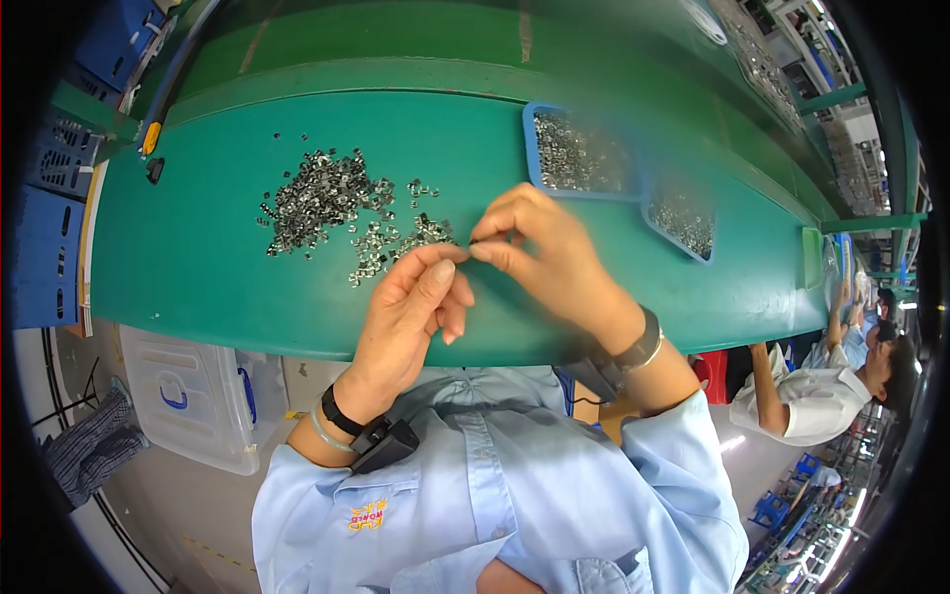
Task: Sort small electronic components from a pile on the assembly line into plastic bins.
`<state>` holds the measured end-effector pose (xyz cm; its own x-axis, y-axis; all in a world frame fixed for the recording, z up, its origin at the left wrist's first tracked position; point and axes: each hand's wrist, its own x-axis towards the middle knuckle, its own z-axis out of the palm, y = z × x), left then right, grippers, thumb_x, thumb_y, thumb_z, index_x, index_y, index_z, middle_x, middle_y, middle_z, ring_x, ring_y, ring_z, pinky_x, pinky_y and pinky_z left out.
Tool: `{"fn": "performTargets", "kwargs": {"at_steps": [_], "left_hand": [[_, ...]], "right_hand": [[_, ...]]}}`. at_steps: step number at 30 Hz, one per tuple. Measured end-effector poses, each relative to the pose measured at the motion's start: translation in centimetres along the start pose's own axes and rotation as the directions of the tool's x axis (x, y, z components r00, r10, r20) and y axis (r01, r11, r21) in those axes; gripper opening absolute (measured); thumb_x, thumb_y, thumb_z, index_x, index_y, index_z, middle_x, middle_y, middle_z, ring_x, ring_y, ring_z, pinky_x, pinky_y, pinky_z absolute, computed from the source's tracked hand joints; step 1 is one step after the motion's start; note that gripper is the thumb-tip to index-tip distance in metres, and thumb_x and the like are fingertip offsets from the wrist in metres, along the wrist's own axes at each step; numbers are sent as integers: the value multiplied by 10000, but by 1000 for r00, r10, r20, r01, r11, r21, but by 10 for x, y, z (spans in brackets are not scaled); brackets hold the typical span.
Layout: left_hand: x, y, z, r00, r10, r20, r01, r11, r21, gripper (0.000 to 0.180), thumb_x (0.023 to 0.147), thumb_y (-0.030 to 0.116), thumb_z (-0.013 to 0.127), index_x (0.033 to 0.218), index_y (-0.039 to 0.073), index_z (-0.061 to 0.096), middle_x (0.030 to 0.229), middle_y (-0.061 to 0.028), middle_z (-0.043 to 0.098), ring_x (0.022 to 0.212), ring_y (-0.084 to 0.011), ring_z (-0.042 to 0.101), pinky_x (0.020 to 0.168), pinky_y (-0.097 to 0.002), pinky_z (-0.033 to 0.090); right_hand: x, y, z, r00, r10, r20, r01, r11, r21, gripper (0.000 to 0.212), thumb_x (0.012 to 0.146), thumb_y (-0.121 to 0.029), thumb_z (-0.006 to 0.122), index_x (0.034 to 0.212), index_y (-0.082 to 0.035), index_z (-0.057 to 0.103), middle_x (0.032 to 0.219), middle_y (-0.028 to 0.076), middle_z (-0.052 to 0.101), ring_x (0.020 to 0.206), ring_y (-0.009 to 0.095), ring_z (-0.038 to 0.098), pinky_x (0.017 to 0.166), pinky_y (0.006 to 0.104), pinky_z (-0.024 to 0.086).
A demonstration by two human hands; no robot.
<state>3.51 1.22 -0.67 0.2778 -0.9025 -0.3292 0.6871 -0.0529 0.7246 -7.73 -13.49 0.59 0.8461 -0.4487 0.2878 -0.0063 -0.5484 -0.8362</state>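
right hand pinching tiny dark part, left hand close, can't tell its grip, little metal bits heaped on counter

The head camera looks from above the near edge of the worktop, steeply down and somewhat forward across it. It is rather near: the left hand and the right hand over the worktop, and the shirt before its near edge, appear large. The lens is very wide, so the straight edges of the worktop look bent. The same view takes in also blue crates to the left of the worktop and, farther off, co-workers to its right.
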Motion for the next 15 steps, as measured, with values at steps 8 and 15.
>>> {"fn": "performTargets", "kwargs": {"at_steps": [8, 15], "left_hand": [[7, -16, 17, 973, -92, 212, 154, 942, -299, 218, 963, 258, 494, 1010, 46, 519, 692, -40, 557, 536, -118, 502, 473, -246, 364], [5, -20, 25, 959, -90, 269, 147, 968, -204, 234, 967, 277, 482, 1000, 49, 520, 653, -35, 532, 525, -117, 500, 462, -249, 358]], "right_hand": [[-40, -13, 9, 960, -141, -241, 94, 976, -196, 209, 750, -121, 704, 906, -71, 573, 861, 71, 583, 752, 258, 579, 623, 335, 467], [-56, -16, 6, 942, -187, -280, 116, 961, -252, 215, 729, -82, 717, 900, -77, 587, 842, 65, 596, 763, 247, 583, 648, 340, 454]]}}
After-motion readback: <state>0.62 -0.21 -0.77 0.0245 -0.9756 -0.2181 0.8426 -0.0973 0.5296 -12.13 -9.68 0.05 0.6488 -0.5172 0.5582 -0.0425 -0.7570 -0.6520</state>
